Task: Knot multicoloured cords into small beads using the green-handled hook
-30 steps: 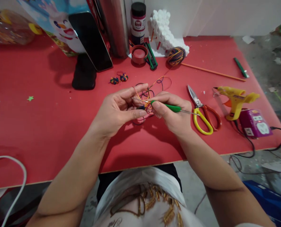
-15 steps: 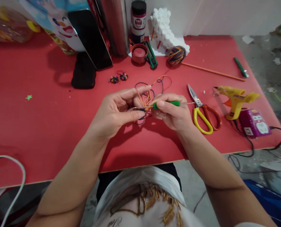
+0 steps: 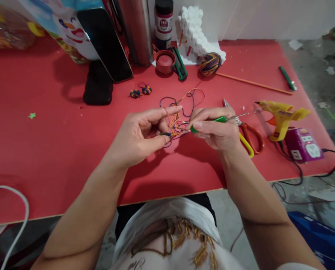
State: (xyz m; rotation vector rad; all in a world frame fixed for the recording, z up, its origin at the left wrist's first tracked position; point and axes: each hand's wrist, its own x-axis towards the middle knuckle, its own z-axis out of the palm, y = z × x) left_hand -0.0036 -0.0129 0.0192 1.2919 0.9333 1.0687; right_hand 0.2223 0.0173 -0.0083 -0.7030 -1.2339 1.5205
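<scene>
My left hand [image 3: 146, 137] pinches a small multicoloured crochet piece [image 3: 165, 134] between thumb and fingers, its index finger stretched out with a strand looped over it. In my right hand [image 3: 215, 129] is a crochet hook with a green grip [image 3: 219, 119]; its hooked end points left toward the piece. Loose strands of yarn [image 3: 175, 123] in orange, pink and dark blue tangle between the hands. One strand runs back to a ball of yarn [image 3: 210, 64]. Two small crocheted pieces [image 3: 141, 91] lie on the red table behind my left hand.
Scissors [image 3: 252, 138] lie just right of my right hand, partly hidden by it. Further right are a yellow glue gun [image 3: 281, 114] and a purple power box [image 3: 303, 144] with cables. A phone [image 3: 105, 45], a steel flask [image 3: 135, 32] and a green cutter [image 3: 180, 64] stand or lie at the back.
My right hand has moved right with the crochet hook, away from my left hand, and now covers part of the scissors. My left hand stays nearly in place, still pinching the crochet piece.
</scene>
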